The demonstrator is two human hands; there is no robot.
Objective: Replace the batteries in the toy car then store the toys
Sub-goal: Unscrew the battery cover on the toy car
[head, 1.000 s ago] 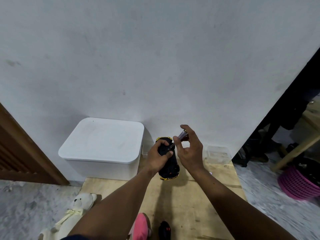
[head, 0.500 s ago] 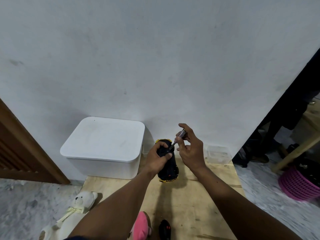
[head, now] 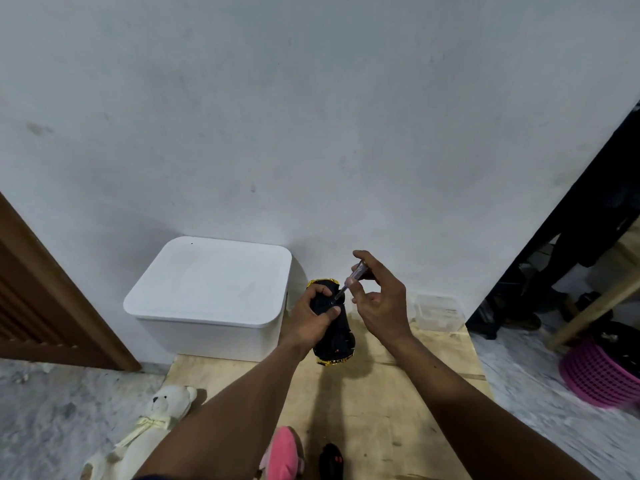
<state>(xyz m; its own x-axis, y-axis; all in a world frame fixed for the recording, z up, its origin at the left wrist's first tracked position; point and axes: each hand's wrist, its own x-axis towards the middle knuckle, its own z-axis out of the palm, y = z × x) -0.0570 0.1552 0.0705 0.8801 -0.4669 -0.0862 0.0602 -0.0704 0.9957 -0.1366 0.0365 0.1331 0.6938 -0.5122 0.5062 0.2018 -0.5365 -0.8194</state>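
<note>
A black toy car [head: 337, 336] with yellow trim is held upside down above the wooden board, its underside facing me. My left hand [head: 313, 318] grips its far half. My right hand [head: 379, 303] pinches a small screwdriver [head: 351, 280] with a clear handle, and the tip rests on the car's underside near my left thumb. A white lidded storage box [head: 211, 289] stands against the wall to the left. A cream teddy bear [head: 152, 427] lies on the floor at lower left, and a pink plush toy [head: 284, 452] sits at the bottom edge.
A black remote controller [head: 331, 460] lies on the wooden board [head: 381, 410] near the bottom. A clear plastic container [head: 438, 311] stands by the wall at right. A pink basket [head: 599, 372] sits on the floor far right. A brown wooden door [head: 41, 306] is at left.
My right hand has lowered the screwdriver so its tip meets the car's underside, and its fingers have spread. The car and left hand have barely shifted.
</note>
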